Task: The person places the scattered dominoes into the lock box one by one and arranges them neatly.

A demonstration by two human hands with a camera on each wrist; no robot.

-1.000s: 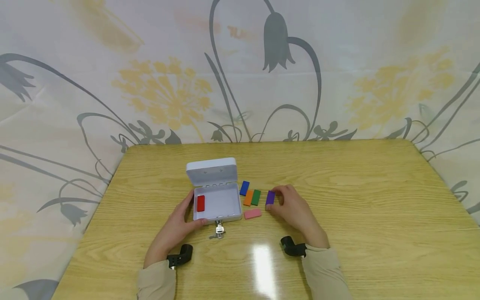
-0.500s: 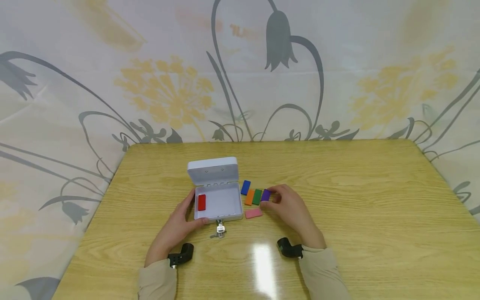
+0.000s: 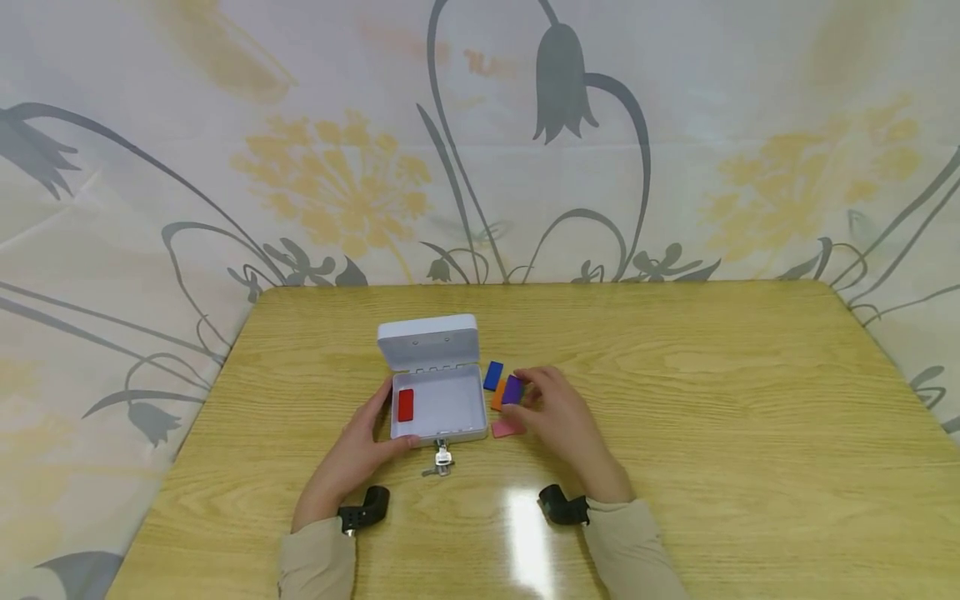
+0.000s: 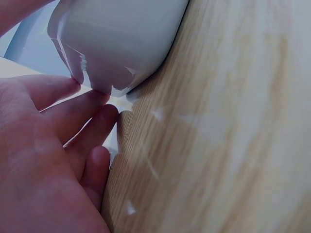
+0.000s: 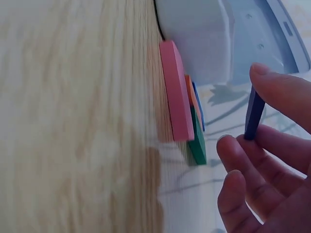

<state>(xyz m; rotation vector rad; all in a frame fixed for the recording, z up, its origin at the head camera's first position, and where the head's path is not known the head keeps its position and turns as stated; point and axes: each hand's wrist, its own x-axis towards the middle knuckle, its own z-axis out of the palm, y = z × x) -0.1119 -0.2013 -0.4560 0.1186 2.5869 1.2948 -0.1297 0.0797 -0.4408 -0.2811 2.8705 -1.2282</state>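
Note:
A white lidded box point(image 3: 441, 435), like a small cash box, stands with its lid raised on the wooden table. My left hand point(image 3: 358, 450) holds its near left corner, thumb at the front and fingers along the side. Inside, at the left, lies a red rectangular block point(image 3: 406, 405). Between thumb and fingers of my right hand point(image 3: 562, 421) is a purple block point(image 3: 513, 389), held above the other blocks. The right wrist view shows it clear of the table. Below it are an orange block point(image 3: 497, 396) and a green block point(image 5: 197, 141), the green mostly hidden in the head view.
Beside the box lie a blue block point(image 3: 493, 375) at the back and a pink block point(image 3: 507, 428) at the front. A lock with keys point(image 3: 442, 457) hangs at the box front. A patterned cloth point(image 3: 675, 167) rises behind the table point(image 3: 750, 433).
My right hand has moved left, carrying the purple block from the right of the green block to over the green and orange ones. The left hand stays at the box.

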